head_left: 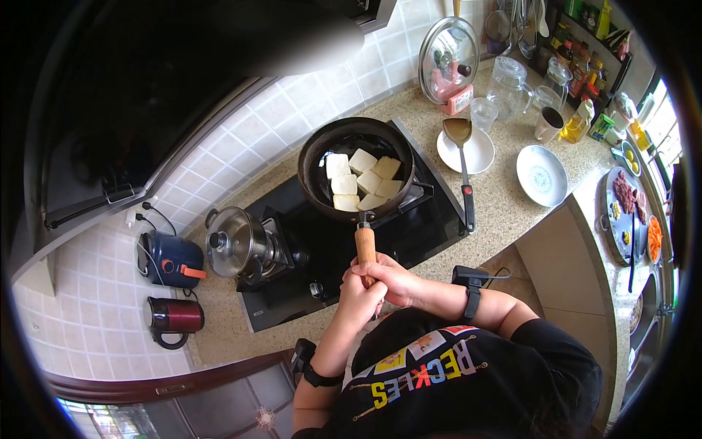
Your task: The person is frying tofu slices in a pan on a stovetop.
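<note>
Both of my hands are wrapped round the wooden handle [365,247] of a dark frying pan [310,179]. My left hand [360,301] closes on the handle's near end, and my right hand [395,281] grips it there too, the two overlapping. Several pale, square tofu slices [341,184] lie in the pan, mostly in a single layer. The pan sits over the right side of the black stove [322,241]. To its right, a spatula [463,164] rests with its head over a white bowl [479,154].
A lidded steel pot [235,241] stands on the left burner. Left of it are a blue appliance [172,256] and a red kettle [175,322]. A white plate [542,175], glass jugs [508,84] and an upright glass lid [448,60] occupy the right counter; a board [616,230] holds meat.
</note>
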A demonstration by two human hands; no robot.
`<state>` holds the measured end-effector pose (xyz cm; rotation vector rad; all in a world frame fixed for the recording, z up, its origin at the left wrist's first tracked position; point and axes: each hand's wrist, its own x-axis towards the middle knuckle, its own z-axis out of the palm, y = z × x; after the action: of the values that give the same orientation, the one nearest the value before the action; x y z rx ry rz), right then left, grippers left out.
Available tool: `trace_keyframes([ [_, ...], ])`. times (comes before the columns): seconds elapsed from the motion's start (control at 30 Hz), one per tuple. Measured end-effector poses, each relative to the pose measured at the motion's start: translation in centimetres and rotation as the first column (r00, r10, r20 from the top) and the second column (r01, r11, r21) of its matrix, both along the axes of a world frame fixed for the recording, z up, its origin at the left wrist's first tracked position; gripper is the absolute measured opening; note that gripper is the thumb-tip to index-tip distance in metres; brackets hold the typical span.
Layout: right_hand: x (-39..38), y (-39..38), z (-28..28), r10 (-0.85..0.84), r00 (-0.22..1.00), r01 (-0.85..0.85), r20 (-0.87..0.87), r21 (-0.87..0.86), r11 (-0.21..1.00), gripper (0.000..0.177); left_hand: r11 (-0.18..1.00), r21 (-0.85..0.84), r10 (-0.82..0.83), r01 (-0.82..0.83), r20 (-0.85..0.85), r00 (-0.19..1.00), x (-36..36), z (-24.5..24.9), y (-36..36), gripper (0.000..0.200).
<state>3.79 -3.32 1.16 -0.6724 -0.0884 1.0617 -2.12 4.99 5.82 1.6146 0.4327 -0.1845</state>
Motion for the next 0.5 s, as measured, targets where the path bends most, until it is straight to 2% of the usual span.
trace_keyframes([
  [0.5,0.04,-0.10,0.59,-0.010,1.000,0.010,-0.019,-0.016,1.000,0.024,0.999,-0.046,0.018,-0.018,-0.009,1.000,0.01,-0.07,0.01,0.040],
])
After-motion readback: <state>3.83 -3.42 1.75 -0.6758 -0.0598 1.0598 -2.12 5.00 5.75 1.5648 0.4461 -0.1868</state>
